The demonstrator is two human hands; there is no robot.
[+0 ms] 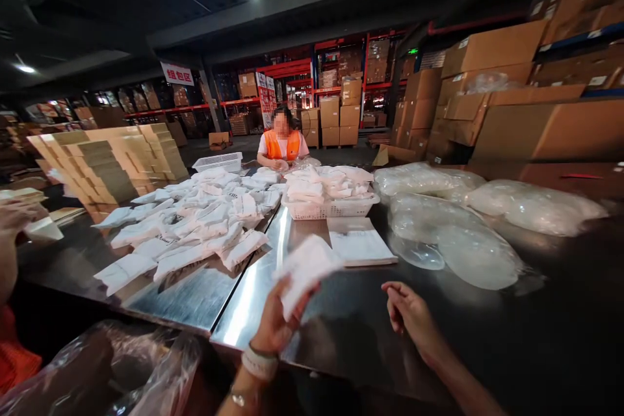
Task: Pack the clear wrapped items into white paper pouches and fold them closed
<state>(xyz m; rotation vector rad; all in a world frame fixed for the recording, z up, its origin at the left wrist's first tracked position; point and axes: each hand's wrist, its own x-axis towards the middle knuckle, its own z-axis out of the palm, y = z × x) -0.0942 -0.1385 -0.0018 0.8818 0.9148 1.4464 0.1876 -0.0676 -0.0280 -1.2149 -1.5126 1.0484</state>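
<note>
Much metal tabletop (361,302), dim warehouse (292,39); left fingers (279,291) grip white packet (312,266); right fingers (400,296) loose

A warehouse; red racks (291,70) and stacked cartons (494,49) show it.

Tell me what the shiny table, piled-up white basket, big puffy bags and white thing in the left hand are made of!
Table: probably smooth metal, since it reflects light in bright streaks.
Basket: likely stiff plastic, with neat rows of holes.
Bags: seem thin, glossy, cloudy plastic, showing wrinkles and glints.
White thing: maybe paper or soft plastic; blur hides which.
</note>
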